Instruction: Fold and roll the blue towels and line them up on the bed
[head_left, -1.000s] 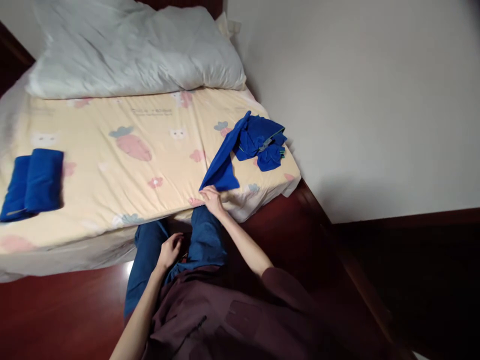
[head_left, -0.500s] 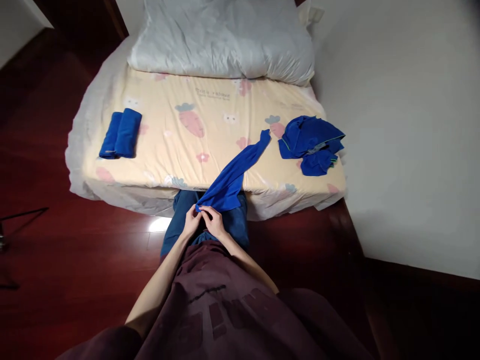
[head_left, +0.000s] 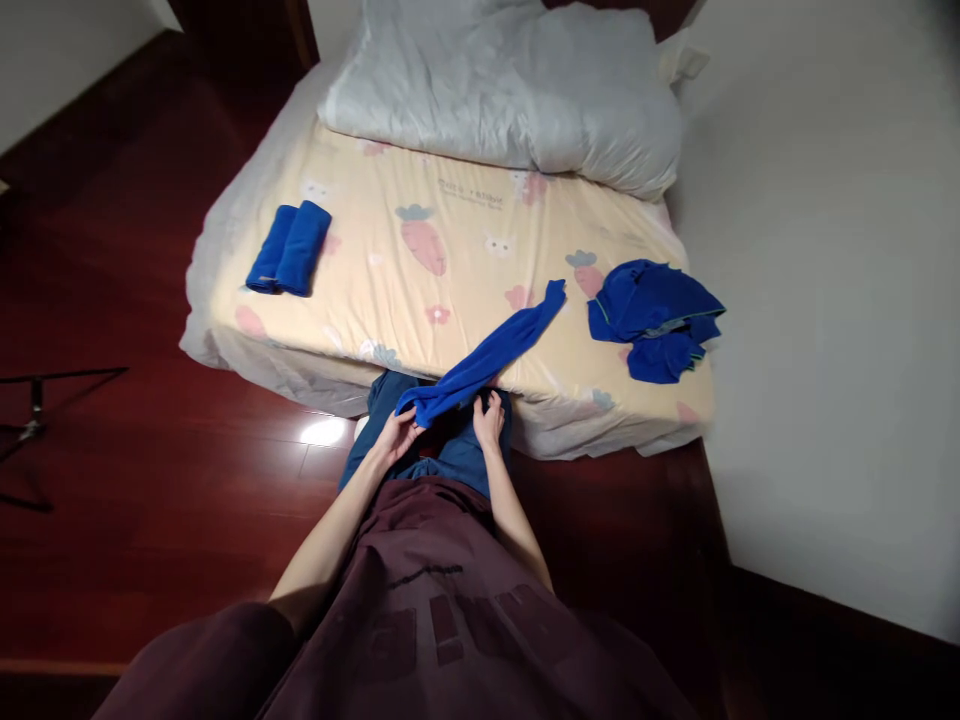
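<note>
A long blue towel [head_left: 491, 362] lies bunched in a diagonal strip from my lap up onto the bed. Its near end is in my left hand [head_left: 399, 437], with the fingers closed on the edge above my left thigh. My right hand [head_left: 489, 422] is over the right thigh, just below the towel's lower edge. Its fingers are loosely bent and apart, with no cloth seen between them. Two rolled blue towels [head_left: 304, 250] lie side by side on the left of the bed. A crumpled pile of blue towels [head_left: 652, 310] with green edging is on the right.
The bed [head_left: 360, 300] has a cream sheet with carrot and flower prints. A grey-white quilt [head_left: 502, 95] is heaped at its far side. A white wall [head_left: 825, 300] borders the right. Thin black stand legs [head_left: 67, 377] are on the dark red floor at left.
My right hand has come away from the left and moved right. The towel's hanging corner has been gathered in, leaving a narrower strip. The whole view has shifted and tilted slightly.
</note>
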